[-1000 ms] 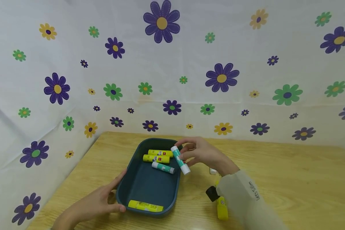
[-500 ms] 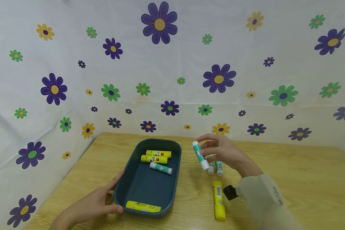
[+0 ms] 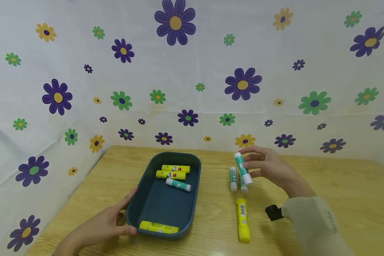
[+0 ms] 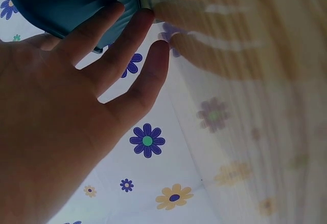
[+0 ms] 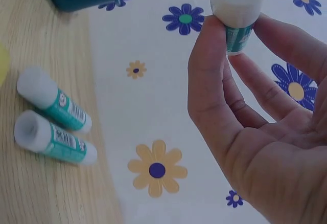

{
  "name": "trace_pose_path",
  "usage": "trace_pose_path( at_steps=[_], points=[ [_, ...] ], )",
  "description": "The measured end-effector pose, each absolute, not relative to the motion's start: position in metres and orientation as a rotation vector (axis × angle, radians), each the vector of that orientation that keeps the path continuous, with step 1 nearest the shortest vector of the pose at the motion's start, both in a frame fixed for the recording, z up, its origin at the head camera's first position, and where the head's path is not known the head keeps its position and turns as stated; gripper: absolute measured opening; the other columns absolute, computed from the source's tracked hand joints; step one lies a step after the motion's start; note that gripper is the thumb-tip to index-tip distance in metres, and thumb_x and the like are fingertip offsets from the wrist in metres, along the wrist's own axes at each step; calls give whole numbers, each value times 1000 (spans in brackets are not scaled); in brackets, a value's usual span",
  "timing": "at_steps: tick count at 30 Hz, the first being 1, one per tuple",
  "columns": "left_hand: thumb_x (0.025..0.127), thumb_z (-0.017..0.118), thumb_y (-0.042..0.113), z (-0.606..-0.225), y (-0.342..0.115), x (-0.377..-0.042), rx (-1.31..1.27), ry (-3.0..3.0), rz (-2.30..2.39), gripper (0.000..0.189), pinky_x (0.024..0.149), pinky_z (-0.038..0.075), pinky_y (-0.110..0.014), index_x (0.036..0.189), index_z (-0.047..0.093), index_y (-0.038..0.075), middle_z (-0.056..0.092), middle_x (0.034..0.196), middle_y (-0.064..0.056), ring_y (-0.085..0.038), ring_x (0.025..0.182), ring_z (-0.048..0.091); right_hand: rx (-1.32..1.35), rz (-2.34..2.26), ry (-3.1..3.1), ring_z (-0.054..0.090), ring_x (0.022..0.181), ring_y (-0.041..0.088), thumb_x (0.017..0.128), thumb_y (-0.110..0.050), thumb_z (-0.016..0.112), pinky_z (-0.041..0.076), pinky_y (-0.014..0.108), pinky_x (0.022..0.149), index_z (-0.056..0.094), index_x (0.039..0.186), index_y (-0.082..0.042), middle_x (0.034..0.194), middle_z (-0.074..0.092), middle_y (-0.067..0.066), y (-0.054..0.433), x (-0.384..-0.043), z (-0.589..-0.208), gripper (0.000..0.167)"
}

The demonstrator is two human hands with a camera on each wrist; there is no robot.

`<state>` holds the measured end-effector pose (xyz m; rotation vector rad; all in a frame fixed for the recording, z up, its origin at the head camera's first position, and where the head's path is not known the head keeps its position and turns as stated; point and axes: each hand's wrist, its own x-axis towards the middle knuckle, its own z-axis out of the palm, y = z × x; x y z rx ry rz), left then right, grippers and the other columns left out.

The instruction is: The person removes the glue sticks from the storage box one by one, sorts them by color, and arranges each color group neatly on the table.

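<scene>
My left hand (image 3: 105, 224) rests against the left side of a dark blue plastic tray (image 3: 163, 204), thumb at its near corner. In the left wrist view the fingers lie extended along the tray's wall. My right hand (image 3: 272, 172) pinches a teal glue stick (image 3: 239, 161) with white ends between thumb and fingers, tilted above the table. Two similar teal glue sticks, one at the left (image 3: 233, 179) and one partly hidden (image 3: 243, 186), lie just below it. Inside the tray are a teal glue stick (image 3: 178, 185) and several yellow ones, two at the far end and one (image 3: 158, 227) along the near wall.
A yellow glue stick (image 3: 243, 220) lies on the wooden table (image 3: 214, 213) right of the tray. Behind and to the left hangs a white flowered sheet (image 3: 208, 124). A black device (image 3: 274, 212) sits at my right wrist.
My right hand has carried the teal glue stick rightward from the tray's right rim to above the two on the table, which have come into view. The left hand stays at the tray.
</scene>
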<state>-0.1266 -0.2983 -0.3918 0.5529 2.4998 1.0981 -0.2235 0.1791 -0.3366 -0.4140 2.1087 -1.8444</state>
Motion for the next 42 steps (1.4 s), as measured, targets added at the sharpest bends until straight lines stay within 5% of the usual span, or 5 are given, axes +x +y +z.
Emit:
trace_pose_path(
  at_steps=[14,20,26,42],
  points=[
    [95,74,32,-393,-298,-129,604,2487,1111,104,98,43,-69,164,-1,15,29,156,-36,-48,128,49,-310,-1794,2211,62,93,21,100,-7,62,58,36,82,42,143,8,112,64,7,211,-227,-348,50],
    [95,74,30,-392,-298,-127,596,2494,1108,102,99,48,-53,165,-1,17,28,158,-32,-44,130,49,-214,-1745,2271,63,97,23,100,-9,63,58,37,85,40,146,7,120,63,13,216,-226,-355,54],
    [95,74,31,-391,-298,-127,584,2474,1138,103,98,44,-68,165,-1,19,26,158,-34,-47,128,49,-164,-1738,2277,65,96,24,100,-11,65,59,38,85,40,146,8,116,65,12,218,-229,-364,56],
    [95,74,33,-392,-297,-127,564,2489,1110,104,99,43,-67,164,0,15,33,155,-33,-46,130,49,-34,-1601,2315,64,89,22,99,-2,62,60,43,83,40,140,12,109,63,17,218,-241,-383,48]
  ],
)
